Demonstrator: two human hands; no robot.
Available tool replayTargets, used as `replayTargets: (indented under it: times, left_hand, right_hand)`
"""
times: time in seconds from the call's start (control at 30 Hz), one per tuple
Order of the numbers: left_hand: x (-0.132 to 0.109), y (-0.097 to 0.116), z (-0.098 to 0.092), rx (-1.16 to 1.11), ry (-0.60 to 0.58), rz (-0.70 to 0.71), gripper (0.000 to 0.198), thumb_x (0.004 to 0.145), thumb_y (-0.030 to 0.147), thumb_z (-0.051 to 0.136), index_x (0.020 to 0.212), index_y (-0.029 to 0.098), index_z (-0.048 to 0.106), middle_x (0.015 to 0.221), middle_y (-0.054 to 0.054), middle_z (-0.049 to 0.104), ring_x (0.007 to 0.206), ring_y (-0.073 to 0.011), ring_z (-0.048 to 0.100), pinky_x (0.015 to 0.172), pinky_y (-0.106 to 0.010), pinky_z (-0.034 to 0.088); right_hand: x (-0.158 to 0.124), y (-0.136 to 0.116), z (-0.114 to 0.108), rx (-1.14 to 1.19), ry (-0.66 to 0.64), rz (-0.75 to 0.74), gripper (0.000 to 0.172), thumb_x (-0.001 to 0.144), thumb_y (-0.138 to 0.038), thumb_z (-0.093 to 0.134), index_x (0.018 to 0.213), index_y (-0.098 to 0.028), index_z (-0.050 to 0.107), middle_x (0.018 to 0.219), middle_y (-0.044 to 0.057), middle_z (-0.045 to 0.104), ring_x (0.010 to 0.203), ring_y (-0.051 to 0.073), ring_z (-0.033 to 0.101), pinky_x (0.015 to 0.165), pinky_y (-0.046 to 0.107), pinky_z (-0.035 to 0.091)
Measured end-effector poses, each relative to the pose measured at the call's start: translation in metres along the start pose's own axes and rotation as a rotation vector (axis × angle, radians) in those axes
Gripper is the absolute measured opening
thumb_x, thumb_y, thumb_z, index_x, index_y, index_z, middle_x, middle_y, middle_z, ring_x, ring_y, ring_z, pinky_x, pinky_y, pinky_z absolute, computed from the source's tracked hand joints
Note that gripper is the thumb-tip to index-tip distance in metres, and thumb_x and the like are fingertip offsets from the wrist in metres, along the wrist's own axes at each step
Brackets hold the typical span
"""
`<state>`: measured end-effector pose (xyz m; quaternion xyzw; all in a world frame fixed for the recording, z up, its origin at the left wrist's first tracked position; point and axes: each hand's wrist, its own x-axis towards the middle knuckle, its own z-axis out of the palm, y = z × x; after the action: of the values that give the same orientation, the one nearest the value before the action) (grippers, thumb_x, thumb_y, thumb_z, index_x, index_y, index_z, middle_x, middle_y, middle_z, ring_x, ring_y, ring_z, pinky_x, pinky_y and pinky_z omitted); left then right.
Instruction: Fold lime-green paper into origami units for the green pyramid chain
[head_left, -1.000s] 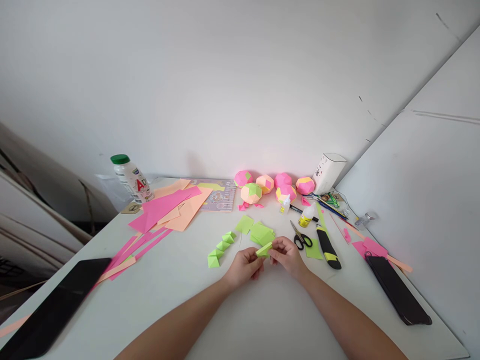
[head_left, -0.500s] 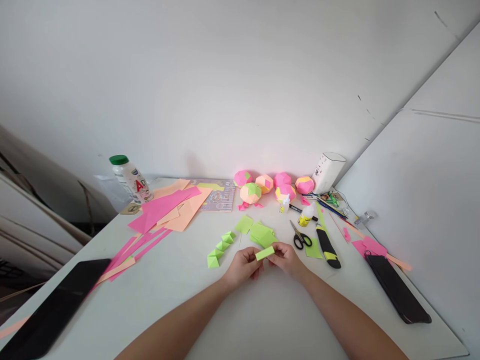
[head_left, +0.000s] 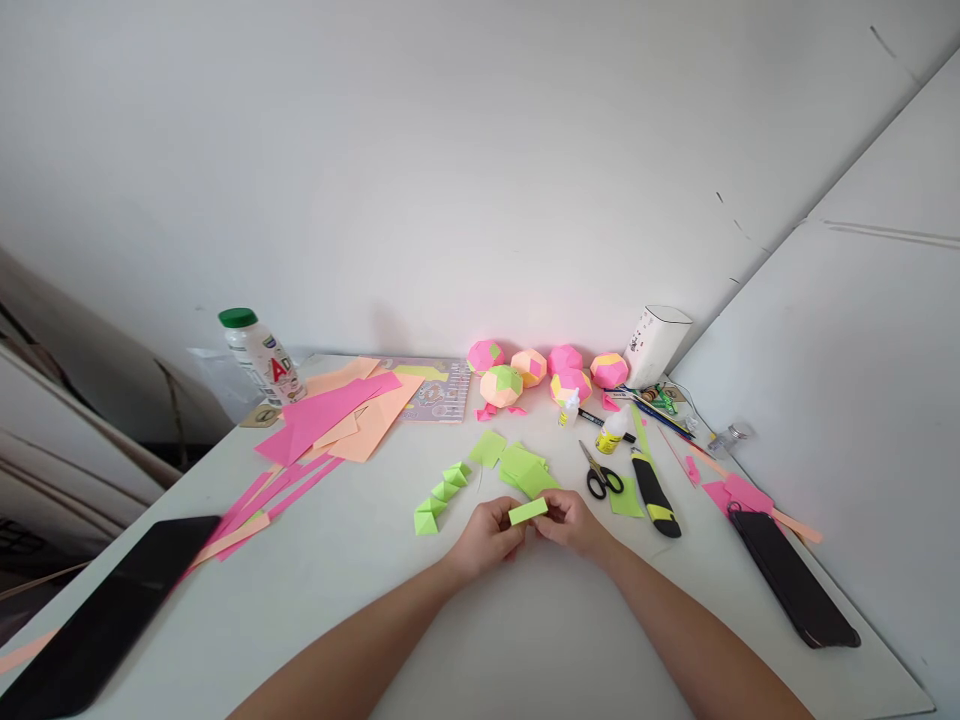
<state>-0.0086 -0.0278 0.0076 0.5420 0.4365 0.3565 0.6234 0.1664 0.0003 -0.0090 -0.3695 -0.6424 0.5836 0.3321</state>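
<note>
A narrow folded piece of green paper is held between my two hands above the white table. My left hand pinches its left end, and my right hand grips the right end with fingers closed. Just beyond my hands lies a loose pile of green paper squares, with a single green square beside it. To the left of my left hand stands a row of folded green paper units. Black-handled scissors rest beyond my right hand.
Paper balls line the wall, with glue bottles before them. At right are a utility knife and a black phone. Pink and peach sheets, a white bottle and a black tablet occupy the left.
The folded green paper has tilted slightly closer to level and shifted a little left and down. Both hands keep their hold; the things on the table stay in place.
</note>
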Motion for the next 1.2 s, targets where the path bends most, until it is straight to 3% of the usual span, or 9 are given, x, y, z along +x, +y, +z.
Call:
replayTargets:
  times: [0.17, 0.43, 0.67, 0.83, 1.03, 1.2]
  left_hand:
    - [0.0009, -0.0047, -0.0002, 0.003, -0.029, 0.012, 0.007, 0.066, 0.013, 0.048, 0.071, 0.016, 0.05, 0.045, 0.006, 0.048, 0.039, -0.008, 0.044, 0.041, -0.02, 0.033]
    - [0.0027, -0.0057, -0.0029, -0.064, -0.029, -0.013, 0.005, 0.067, 0.02, 0.052, 0.069, 0.017, 0.047, 0.042, 0.007, 0.049, 0.034, -0.0074, 0.043, 0.037, -0.019, 0.031]
    - [0.0044, -0.0092, -0.0054, -0.122, -0.011, 0.003, 0.008, 0.066, 0.018, 0.052, 0.066, 0.018, 0.043, 0.042, 0.008, 0.048, 0.033, -0.0068, 0.044, 0.036, -0.018, 0.029]
    - [0.0038, -0.008, -0.0041, -0.111, -0.007, 0.003, 0.007, 0.065, 0.017, 0.051, 0.068, 0.018, 0.044, 0.043, 0.008, 0.048, 0.034, -0.0072, 0.044, 0.037, -0.019, 0.031]
    - [0.0009, -0.0049, -0.0017, -0.023, -0.037, 0.004, 0.005, 0.067, 0.016, 0.051, 0.071, 0.017, 0.05, 0.046, 0.006, 0.048, 0.039, -0.0084, 0.046, 0.041, -0.02, 0.034]
    - [0.0004, -0.0052, -0.0013, 0.007, -0.046, 0.026, 0.002, 0.069, 0.018, 0.051, 0.071, 0.017, 0.05, 0.047, 0.006, 0.048, 0.04, -0.0087, 0.045, 0.042, -0.021, 0.034]
  right_hand:
    - [0.0004, 0.0007, 0.0022, -0.017, 0.014, 0.01, 0.002, 0.067, -0.014, 0.057, 0.067, -0.015, 0.055, 0.056, -0.003, 0.052, 0.051, 0.009, 0.047, 0.048, 0.021, 0.035]
    - [0.0016, -0.0056, -0.0023, 0.15, 0.03, 0.045, 0.005, 0.063, -0.016, 0.057, 0.068, -0.015, 0.057, 0.058, -0.001, 0.058, 0.052, 0.011, 0.052, 0.052, 0.024, 0.04]
    - [0.0028, -0.0086, -0.0062, 0.209, 0.081, -0.03, 0.012, 0.071, -0.024, 0.056, 0.064, -0.017, 0.05, 0.058, -0.001, 0.056, 0.051, 0.012, 0.051, 0.051, 0.025, 0.039]
    - [0.0012, -0.0069, -0.0029, 0.117, -0.003, 0.01, 0.017, 0.074, -0.031, 0.06, 0.081, -0.016, 0.054, 0.064, -0.001, 0.053, 0.058, 0.012, 0.05, 0.055, 0.024, 0.04]
    - [0.0003, -0.0053, 0.0008, 0.012, -0.067, -0.012, 0.011, 0.074, -0.026, 0.058, 0.072, -0.016, 0.055, 0.061, -0.004, 0.042, 0.053, 0.009, 0.039, 0.049, 0.021, 0.031]
    - [0.0012, -0.0019, -0.0004, 0.01, -0.043, -0.016, 0.005, 0.068, -0.019, 0.058, 0.069, -0.016, 0.055, 0.063, -0.003, 0.048, 0.054, 0.01, 0.043, 0.051, 0.022, 0.034]
